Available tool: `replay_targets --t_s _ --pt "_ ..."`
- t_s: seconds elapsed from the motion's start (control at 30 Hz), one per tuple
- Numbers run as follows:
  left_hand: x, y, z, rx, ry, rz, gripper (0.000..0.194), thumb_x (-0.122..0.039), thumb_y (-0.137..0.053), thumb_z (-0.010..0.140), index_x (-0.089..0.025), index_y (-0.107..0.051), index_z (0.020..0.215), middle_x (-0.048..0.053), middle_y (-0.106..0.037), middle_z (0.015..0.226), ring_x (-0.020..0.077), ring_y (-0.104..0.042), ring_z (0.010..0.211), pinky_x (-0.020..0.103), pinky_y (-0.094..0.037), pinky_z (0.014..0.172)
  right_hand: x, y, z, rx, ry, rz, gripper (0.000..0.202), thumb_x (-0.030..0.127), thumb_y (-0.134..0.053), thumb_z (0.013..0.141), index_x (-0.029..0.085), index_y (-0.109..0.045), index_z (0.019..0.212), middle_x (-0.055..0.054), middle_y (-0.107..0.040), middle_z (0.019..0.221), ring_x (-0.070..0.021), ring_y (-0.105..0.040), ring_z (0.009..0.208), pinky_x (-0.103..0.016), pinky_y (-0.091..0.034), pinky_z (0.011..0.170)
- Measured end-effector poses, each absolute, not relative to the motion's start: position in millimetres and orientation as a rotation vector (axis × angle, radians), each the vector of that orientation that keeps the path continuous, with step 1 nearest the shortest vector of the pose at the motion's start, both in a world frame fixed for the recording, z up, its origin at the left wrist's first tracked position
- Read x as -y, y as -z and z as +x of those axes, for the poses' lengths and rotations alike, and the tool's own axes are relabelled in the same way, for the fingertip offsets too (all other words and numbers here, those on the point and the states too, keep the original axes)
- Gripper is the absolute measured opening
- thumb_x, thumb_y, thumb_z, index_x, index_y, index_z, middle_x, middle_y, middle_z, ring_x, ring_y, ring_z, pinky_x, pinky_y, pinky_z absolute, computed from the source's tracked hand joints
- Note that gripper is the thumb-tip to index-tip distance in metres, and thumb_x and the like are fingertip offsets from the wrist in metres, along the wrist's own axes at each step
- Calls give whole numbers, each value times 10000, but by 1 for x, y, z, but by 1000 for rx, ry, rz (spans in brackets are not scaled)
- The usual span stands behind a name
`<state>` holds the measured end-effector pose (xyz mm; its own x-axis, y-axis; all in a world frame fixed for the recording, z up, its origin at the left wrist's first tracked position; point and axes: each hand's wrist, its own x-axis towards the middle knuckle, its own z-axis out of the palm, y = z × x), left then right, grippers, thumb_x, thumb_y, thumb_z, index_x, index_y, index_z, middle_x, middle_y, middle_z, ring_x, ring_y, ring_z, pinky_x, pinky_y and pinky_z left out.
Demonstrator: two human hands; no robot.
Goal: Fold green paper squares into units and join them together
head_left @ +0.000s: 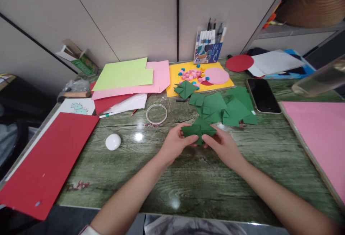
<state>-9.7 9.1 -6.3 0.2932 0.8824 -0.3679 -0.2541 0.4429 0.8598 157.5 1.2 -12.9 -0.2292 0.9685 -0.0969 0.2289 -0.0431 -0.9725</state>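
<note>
Folded green paper piece [199,129] is resting in my two hands over the middle of the worktop [188,188], just on the near side of some other folded green sheets [215,102]; whether it is touching the worktop, I am not managing to tell from this distance. My left hand [174,142] is pinching its left side and my right hand [224,144] its right, both thumbs pressing on the near face close to the central fold, with the fingers mostly hiding behind.

I am judging it to be very light, crisp along its creases but springy in the loose flaps, and hardly slippery. Its thin points are probably risking a bend or tear, so I am favouring a soft grip on the layered part beside the centre, rather than on the flap tips.

For writing, I am finding little. The blue and white marker box [208,52] at the far side is carrying small print too blurred for me to read. The green carton [84,65] at the far left is showing pale lettering, also unreadable. The smartphone [263,96] on the right is showing a dark screen, and I am seeing no brand on it.
</note>
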Motion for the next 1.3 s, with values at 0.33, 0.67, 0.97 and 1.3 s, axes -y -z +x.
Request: replay_targets --t_s 0.33,0.67,0.97,1.3 --pt "-10 6 -12 -1079 -759 1178 225 -225 -670 663 -164 -606 870 16 -616 851 164 -556 815 262 -432 736 -2 15 158 1651 -1249 -1327 208 389 -528 820 192 -546 756 14 -517 644 -127 -468 573 -225 -383 505" --pt "-6 2 -9 -1150 -825 1330 153 -151 -582 705 -155 -601 857 14 -597 832 157 -528 800 255 -416 735 -3 18 155 1842 -1021 -1485 249 409 -502 823 179 -582 773 -10 -595 655 -162 -523 598 -258 -388 538" --pt "-5 0 -6 -1136 -790 1250 282 -325 -681 667 -159 -609 884 15 -613 837 164 -548 788 266 -439 720 0 22 157 1833 -1026 -1421 205 375 -523 818 183 -592 795 -22 -624 727 -171 -551 653 -271 -415 581" --pt "-10 10 -11 -1125 -798 1179 276 -306 -658 691 -173 -618 930 37 -661 919 182 -601 811 302 -477 759 23 -1 173 1272 -796 -1199 159 279 -527 843 257 -532 1001 -15 -549 898 -134 -567 697 -310 -475 668"
